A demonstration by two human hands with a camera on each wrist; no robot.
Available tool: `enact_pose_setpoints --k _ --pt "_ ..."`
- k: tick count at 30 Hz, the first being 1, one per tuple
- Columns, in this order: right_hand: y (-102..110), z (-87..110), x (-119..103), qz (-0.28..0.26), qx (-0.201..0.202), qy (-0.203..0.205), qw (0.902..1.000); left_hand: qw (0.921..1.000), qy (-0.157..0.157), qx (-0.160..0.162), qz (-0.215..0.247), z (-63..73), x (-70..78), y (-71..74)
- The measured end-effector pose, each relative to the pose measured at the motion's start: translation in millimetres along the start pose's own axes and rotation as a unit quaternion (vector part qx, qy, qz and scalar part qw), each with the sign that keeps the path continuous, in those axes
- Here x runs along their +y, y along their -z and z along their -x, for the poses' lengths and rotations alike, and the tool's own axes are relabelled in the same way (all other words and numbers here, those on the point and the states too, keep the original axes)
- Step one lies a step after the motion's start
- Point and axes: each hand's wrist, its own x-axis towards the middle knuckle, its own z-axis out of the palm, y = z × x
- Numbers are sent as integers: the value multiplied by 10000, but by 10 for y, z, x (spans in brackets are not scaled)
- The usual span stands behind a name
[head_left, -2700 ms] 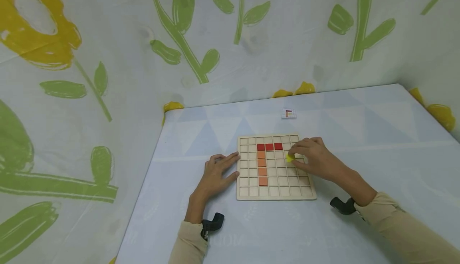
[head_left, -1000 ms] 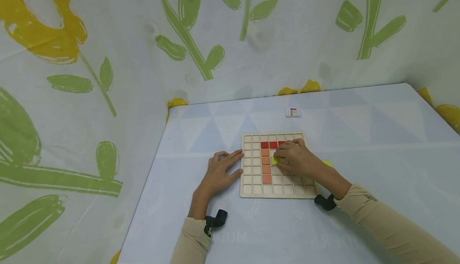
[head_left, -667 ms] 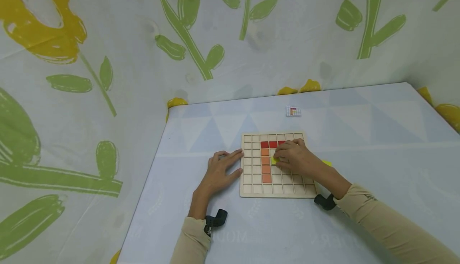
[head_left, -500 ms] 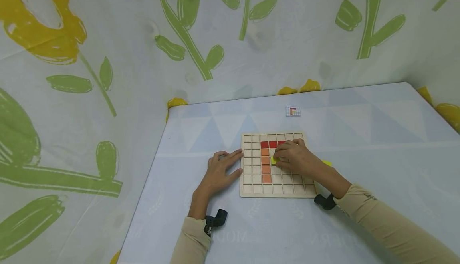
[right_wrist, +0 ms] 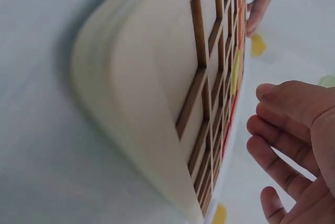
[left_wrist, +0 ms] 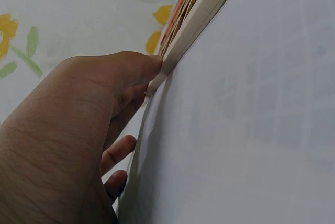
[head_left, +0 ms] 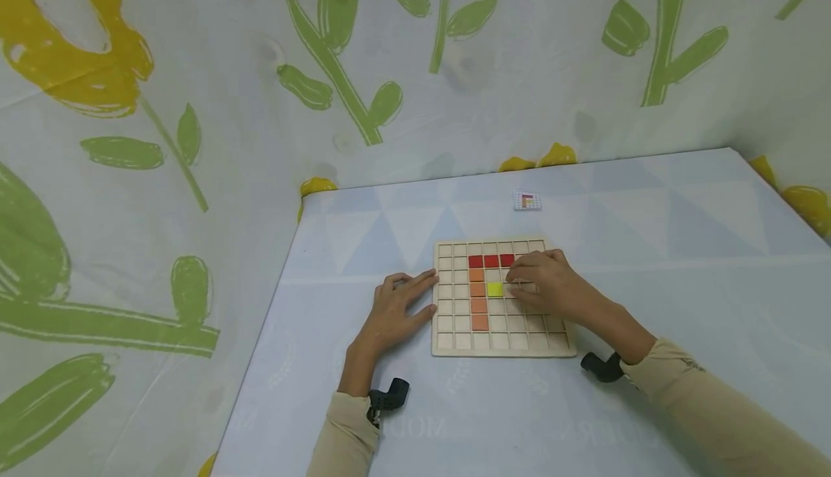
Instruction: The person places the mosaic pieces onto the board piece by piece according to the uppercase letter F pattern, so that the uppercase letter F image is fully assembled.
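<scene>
A square wooden grid board (head_left: pixel 452 343) lies flat on the table. Three red tiles (head_left: pixel 491 260) form a row near its far side, and a column of several orange tiles (head_left: pixel 478 305) runs down from the row's left end. One yellow tile (head_left: pixel 495 289) sits in a cell right of the second orange tile. Just right of it hovers my right hand (head_left: pixel 553 286); in the right wrist view its slightly bent fingers (right_wrist: pixel 280 124) hold nothing. My left hand (head_left: pixel 394 311) touches the board's left edge with spread fingers, its thumb against the side in the left wrist view.
A small card (head_left: pixel 527 200) with a printed coloured grid pattern lies behind the board. A fabric wall (head_left: pixel 260 138) with flowers and leaves stands along the table's far and left edges. Each wrist carries a black camera mount (head_left: pixel 389 394).
My right hand brings the yellow tile leftward to the cell beside the orange column, then lets it go and draws back a little right. A second yellow piece by the right wrist is now hidden.
</scene>
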Motion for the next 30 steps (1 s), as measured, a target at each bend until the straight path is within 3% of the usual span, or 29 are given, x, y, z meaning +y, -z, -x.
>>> enact_pose_setpoints --k 13,22,30 --pt "210 328 117 199 -27 -593 9980 10000 -42 35 82 8 -47 -20" --pt "305 502 229 315 212 -532 9979 9999 -43 42 91 4 -35 -11" --pt "375 667 302 469 154 -715 9962 9999 -69 45 115 -11 -24 -20"
